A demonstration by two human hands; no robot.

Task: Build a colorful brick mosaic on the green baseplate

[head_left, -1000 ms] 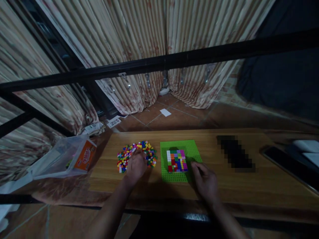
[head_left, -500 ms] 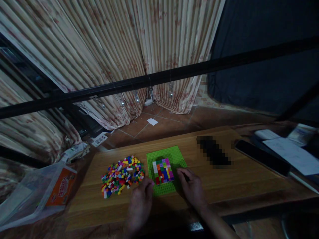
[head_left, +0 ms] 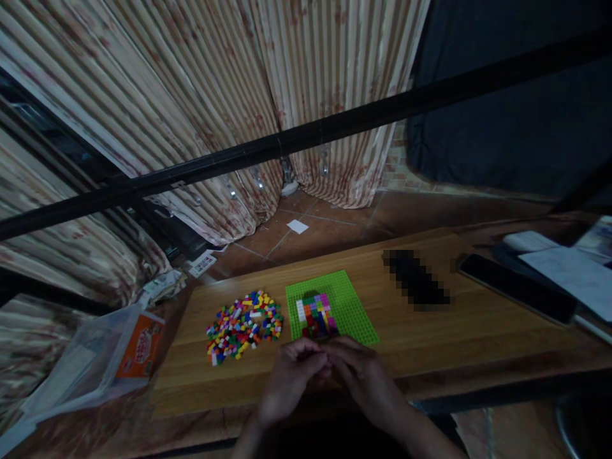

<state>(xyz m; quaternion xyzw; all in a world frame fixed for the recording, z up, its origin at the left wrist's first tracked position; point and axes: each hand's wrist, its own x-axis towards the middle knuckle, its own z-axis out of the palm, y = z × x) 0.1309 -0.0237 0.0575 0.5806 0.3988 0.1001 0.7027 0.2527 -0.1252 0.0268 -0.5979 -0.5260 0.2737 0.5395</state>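
My left hand (head_left: pixel 292 370) and my right hand (head_left: pixel 361 370) meet at the fingertips in front of a green studded baseplate (head_left: pixel 356 312). Both are closed in a pinch; whatever is between the fingers is too small or hidden to make out. On the baseplate sits a multicoloured block of toy bricks (head_left: pixel 316 310), with white, red, orange, blue and pink pieces. Its near edge is partly covered by my hands. Left of the plate lies a loose pile of small toy bricks (head_left: pixel 239 328) in many colours.
All this lies on a wooden table (head_left: pixel 191 389). A pixelated dark object (head_left: pixel 415 277) and a black phone-like slab (head_left: pixel 516 287) lie to the right, with papers (head_left: pixel 574 274) beyond. A clear plastic bin (head_left: pixel 90 370) with an orange label stands at the left.
My hands were apart at either side of the baseplate; now they have come together at its near edge. The view has shifted slightly.
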